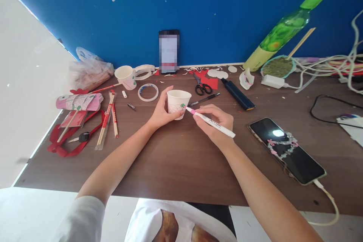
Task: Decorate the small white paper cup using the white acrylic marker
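A white paper cup (177,99) with pink line drawing and a green spot stands upright in the middle, its mouth facing up. Around its left side wraps my left hand (162,109), the thumb across the front. My right hand (216,123) grips a white marker (212,122) with a pink band, labelled as acrylic. The marker's tip touches or almost touches the cup wall beside the green spot. Just behind the cup and marker lie a black pen (204,99) and black-handled scissors (203,88).
A second decorated cup (125,77), tape roll (148,92) and chopsticks (105,121) lie left. A phone (169,52) leans on the blue wall. Right are a dark blue case (238,94), a phone with beads (287,151), a tilted green bottle (279,34) and white cables (320,70).
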A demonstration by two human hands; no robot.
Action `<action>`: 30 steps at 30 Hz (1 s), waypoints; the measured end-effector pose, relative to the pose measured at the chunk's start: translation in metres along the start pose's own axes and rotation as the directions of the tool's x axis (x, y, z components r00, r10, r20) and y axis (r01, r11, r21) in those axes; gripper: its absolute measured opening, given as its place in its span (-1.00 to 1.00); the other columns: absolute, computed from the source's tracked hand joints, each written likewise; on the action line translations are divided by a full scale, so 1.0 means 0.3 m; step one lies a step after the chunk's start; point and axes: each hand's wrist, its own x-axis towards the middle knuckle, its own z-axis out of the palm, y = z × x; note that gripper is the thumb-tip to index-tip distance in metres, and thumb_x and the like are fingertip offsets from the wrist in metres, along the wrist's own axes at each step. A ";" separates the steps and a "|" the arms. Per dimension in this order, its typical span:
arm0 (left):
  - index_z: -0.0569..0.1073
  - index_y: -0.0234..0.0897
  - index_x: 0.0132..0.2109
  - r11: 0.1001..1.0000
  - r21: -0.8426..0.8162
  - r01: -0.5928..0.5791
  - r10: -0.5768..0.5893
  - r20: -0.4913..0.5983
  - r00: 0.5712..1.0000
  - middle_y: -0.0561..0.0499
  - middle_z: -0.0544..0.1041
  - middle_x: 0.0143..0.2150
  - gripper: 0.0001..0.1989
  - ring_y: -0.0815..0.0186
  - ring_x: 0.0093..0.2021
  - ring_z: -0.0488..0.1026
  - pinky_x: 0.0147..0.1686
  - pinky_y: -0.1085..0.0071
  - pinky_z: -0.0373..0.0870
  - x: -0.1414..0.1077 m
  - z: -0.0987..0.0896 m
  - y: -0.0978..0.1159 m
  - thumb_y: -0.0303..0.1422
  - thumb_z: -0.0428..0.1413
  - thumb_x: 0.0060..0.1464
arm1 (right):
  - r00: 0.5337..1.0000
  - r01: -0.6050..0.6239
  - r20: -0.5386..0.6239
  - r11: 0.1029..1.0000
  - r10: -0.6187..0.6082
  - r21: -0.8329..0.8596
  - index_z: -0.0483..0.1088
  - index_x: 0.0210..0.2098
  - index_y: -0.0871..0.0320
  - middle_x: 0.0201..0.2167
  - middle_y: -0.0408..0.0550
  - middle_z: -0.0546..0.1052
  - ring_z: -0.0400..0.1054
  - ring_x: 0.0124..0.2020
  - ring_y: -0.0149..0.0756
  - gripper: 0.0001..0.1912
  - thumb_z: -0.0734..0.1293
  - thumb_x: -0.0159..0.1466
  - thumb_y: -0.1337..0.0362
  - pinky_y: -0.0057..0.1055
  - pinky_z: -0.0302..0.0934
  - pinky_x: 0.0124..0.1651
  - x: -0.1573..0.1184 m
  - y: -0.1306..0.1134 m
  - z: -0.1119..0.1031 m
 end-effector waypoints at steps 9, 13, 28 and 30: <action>0.04 -0.16 0.25 0.999 0.013 -0.037 0.037 -0.003 0.999 -0.16 0.36 0.10 -0.09 0.04 0.14 0.35 0.15 0.05 0.29 0.000 0.001 -0.001 0.00 0.30 -0.13 | 1.000 -0.005 0.022 0.999 0.005 -0.037 0.54 -0.39 0.04 -0.40 -0.11 0.58 0.49 -0.28 -0.24 -0.92 0.43 0.11 0.35 -0.29 0.38 -0.21 -0.001 -0.003 0.001; 0.04 -0.19 0.25 0.999 0.016 -0.035 0.035 -0.003 0.999 -0.17 0.36 0.10 -0.08 0.06 0.12 0.36 0.14 0.09 0.30 -0.001 0.001 0.001 0.00 0.30 -0.14 | 1.000 0.002 0.022 0.999 -0.002 -0.036 0.54 -0.38 0.05 -0.39 -0.11 0.57 0.49 -0.28 -0.26 -0.91 0.42 0.11 0.37 -0.33 0.37 -0.24 -0.002 0.001 -0.001; 0.03 -0.17 0.25 1.000 -0.026 -0.001 0.001 -0.004 1.000 -0.16 0.34 0.12 -0.07 0.09 0.10 0.37 0.11 0.12 0.34 -0.002 -0.002 0.001 -0.01 0.31 -0.15 | 0.999 -0.040 -0.015 0.999 0.040 -0.011 0.53 -0.38 0.08 -0.37 -0.10 0.57 0.48 -0.32 -0.29 -0.92 0.43 0.12 0.38 -0.35 0.37 -0.25 0.003 0.017 -0.001; 0.03 -0.17 0.25 0.999 -0.033 0.007 -0.007 -0.003 1.000 -0.16 0.34 0.11 -0.07 0.10 0.09 0.38 0.10 0.12 0.35 -0.002 -0.002 0.005 -0.02 0.31 -0.15 | 0.999 -0.048 -0.013 0.999 0.047 -0.010 0.53 -0.39 0.08 -0.38 -0.10 0.57 0.48 -0.33 -0.30 -0.93 0.43 0.12 0.37 -0.35 0.36 -0.26 0.004 0.016 -0.002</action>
